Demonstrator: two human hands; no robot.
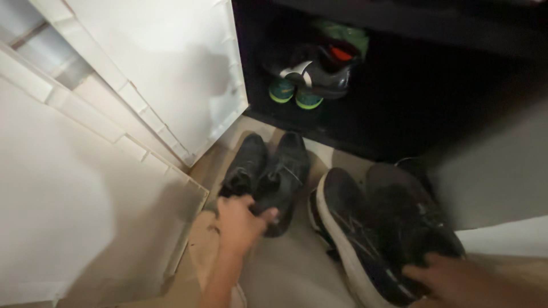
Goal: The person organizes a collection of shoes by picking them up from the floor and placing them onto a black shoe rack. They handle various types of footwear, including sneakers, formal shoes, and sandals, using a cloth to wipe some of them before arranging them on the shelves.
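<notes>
My left hand grips the heel ends of a pair of small black shoes, which point away from me toward a dark cabinet. My right hand at the lower right holds a pair of larger black sneakers with white soles, fingers curled into their openings. Both pairs hang or rest low over the pale floor, side by side and a little apart.
An open dark shoe cabinet fills the upper right, with a black and white shoe stacked over shoes with teal and yellow toes. A white panelled door stands open at the left. A white wall panel lies at the lower left.
</notes>
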